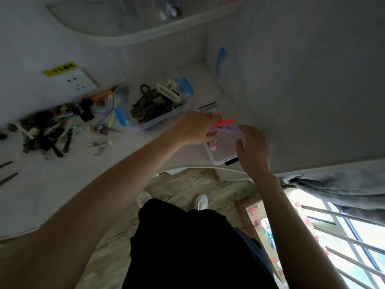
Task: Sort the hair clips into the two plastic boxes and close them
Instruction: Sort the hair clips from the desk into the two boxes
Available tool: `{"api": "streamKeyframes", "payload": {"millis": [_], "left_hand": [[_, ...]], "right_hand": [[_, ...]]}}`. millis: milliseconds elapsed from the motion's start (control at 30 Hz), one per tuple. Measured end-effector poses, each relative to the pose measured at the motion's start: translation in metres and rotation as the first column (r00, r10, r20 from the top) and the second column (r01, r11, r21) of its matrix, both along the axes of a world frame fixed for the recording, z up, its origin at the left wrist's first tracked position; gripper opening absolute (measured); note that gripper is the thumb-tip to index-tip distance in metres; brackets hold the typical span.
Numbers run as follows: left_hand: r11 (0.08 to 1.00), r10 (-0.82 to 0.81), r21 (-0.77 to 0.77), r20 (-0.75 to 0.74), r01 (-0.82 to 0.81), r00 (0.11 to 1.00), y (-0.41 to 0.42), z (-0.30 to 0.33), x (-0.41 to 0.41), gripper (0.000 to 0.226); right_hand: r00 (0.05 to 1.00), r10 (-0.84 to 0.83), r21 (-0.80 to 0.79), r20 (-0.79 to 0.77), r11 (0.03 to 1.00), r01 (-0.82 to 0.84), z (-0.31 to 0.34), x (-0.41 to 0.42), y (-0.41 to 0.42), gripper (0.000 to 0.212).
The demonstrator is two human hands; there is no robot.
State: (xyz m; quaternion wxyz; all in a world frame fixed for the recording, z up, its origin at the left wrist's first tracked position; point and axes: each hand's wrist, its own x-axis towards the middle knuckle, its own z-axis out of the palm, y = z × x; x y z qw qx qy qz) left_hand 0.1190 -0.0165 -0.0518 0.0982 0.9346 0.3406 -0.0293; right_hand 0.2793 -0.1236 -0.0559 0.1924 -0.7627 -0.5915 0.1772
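My left hand [194, 128] holds a bunch of coloured hair clips [226, 127], red, pink and purple, over a clear plastic box [224, 157] at the table's right end. A pink clip [213, 146] hangs below the hand at that box's near left edge. My right hand [253, 147] hovers with relaxed fingers at the box's right side, holding nothing. A second clear box [164, 119] behind my left hand holds dark and cream claw clips. A pile of mixed clips and hair ties [52, 128] lies at the left on the white table [52, 188].
A white wall socket [76, 81] sits on the wall behind the pile. A grey wall rises right beside the near box. A curved shelf [129, 38] hangs above. Small metal clips [100, 144] lie on the table. Wooden floor, my feet and a window show below.
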Motion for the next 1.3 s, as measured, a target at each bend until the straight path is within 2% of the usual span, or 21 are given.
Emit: {"api": "streamKeyframes", "payload": {"millis": [167,267,367,433,500,600,667,767,833,933,1033,1100,1133,1300], "left_hand": [[0.962,-0.256,0.062,-0.117,0.265,0.960,0.018,-0.016,0.021,0.030],[0.949,-0.296,0.077,-0.108,0.305,0.949,0.019,-0.030,0.015,0.030],[0.984,-0.172,-0.043,-0.012,0.172,0.985,0.009,-0.024,0.010,0.037],[0.997,-0.053,-0.059,0.083,0.058,0.995,-0.002,-0.022,0.003,0.034],[0.997,0.067,-0.045,0.176,-0.060,0.982,-0.014,-0.026,-0.011,0.028],[0.977,0.204,-0.099,0.217,-0.187,0.955,-0.036,-0.039,-0.035,0.026],[0.972,0.235,-0.086,0.257,-0.220,0.937,-0.052,-0.045,-0.047,0.021],[0.965,0.259,-0.130,0.319,-0.228,0.912,-0.076,-0.043,-0.059,0.020],[0.976,0.210,-0.129,0.312,-0.178,0.927,-0.088,-0.038,-0.067,0.026],[0.985,0.160,-0.112,0.283,-0.133,0.946,-0.099,-0.038,-0.081,0.033],[0.953,0.279,-0.212,0.334,-0.217,0.900,-0.105,-0.039,-0.084,0.032],[0.928,0.371,-0.185,0.370,-0.324,0.852,-0.107,-0.041,-0.082,0.025],[0.908,0.418,-0.170,0.385,-0.382,0.823,-0.107,-0.041,-0.082,0.023],[0.834,0.538,-0.123,0.401,-0.539,0.742,-0.099,-0.041,-0.082,0.021]], "right_hand": [[0.999,-0.044,-0.060,-0.001,0.997,0.044,-0.001,0.009,-0.010,0.040],[0.998,-0.055,-0.070,0.000,0.996,0.055,-0.003,0.007,-0.009,0.039],[0.999,-0.041,-0.057,0.006,0.998,0.041,-0.006,0.004,-0.007,0.037],[0.999,-0.037,-0.052,0.002,0.998,0.037,-0.007,0.003,-0.005,0.037],[0.999,-0.027,-0.040,-0.019,0.999,0.026,-0.008,0.003,-0.004,0.039],[0.997,0.007,-0.026,-0.079,1.000,-0.009,-0.014,0.000,-0.006,0.043],[0.995,0.002,-0.038,-0.105,0.999,-0.006,-0.018,-0.006,-0.009,0.047],[0.999,-0.023,-0.069,-0.048,0.997,0.020,-0.019,-0.013,-0.009,0.051],[0.999,0.031,-0.065,0.009,0.997,-0.031,-0.018,-0.012,-0.002,0.052],[0.984,0.168,-0.013,-0.056,0.986,-0.169,-0.017,-0.019,0.024,0.049],[0.958,0.205,0.070,-0.203,0.978,-0.195,-0.019,-0.039,0.052,0.039],[0.933,0.133,0.042,-0.334,0.991,-0.126,-0.019,-0.053,0.061,0.035],[0.928,0.120,0.021,-0.353,0.993,-0.120,-0.020,-0.060,0.061,0.035],[0.927,0.299,0.008,-0.224,0.952,-0.305,-0.029,-0.078,0.042,0.039]]}}
